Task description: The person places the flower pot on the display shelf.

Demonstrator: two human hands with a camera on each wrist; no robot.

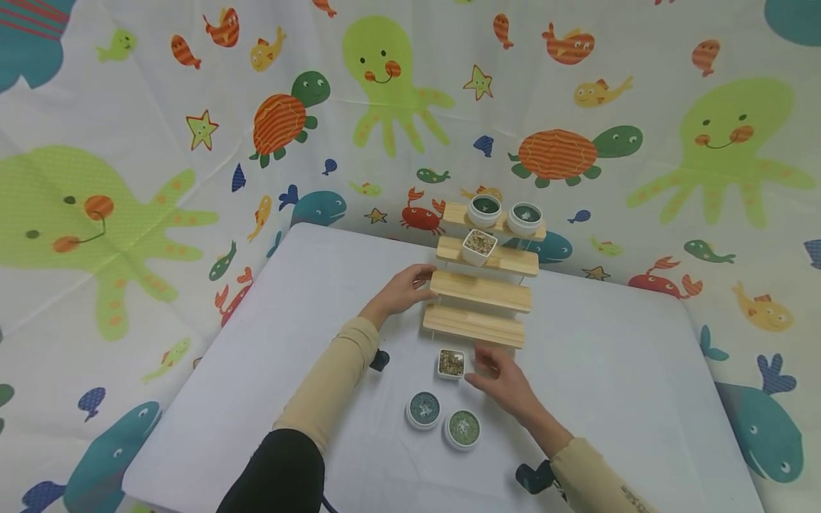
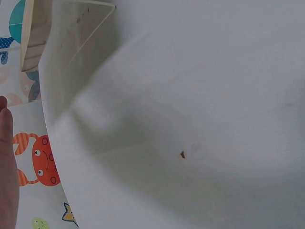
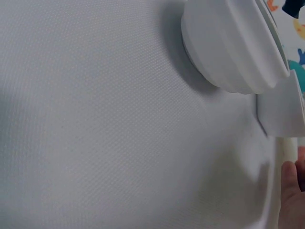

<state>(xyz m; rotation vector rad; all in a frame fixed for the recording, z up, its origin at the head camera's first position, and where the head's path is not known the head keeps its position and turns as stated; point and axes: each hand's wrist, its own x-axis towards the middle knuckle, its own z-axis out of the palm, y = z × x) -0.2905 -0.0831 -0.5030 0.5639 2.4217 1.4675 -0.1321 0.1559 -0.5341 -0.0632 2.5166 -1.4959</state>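
A tiered display stand with several pale wooden shelves [image 1: 481, 290] and clear side supports stands at the back of the table. My left hand [image 1: 403, 291] is at its left side, fingertips by the ends of the middle shelves; whether they touch is unclear. My right hand [image 1: 503, 377] hovers just right of a small square white pot [image 1: 452, 364] with gravelly filling, fingers loosely bent, holding nothing. Nearer me stand a round pot with blue-green filling [image 1: 424, 410] and one with green filling [image 1: 462, 429]. In the right wrist view, a white pot [image 3: 233, 45] appears close up.
Two round white pots, the left one [image 1: 484, 209] and the right one [image 1: 525, 218], stand on the top shelf. Below them, a square pot [image 1: 479, 246] sits tilted-looking on the second shelf. A white cloth [image 1: 616, 370] covers the table; a sea-animal curtain [image 1: 436, 92] hangs behind.
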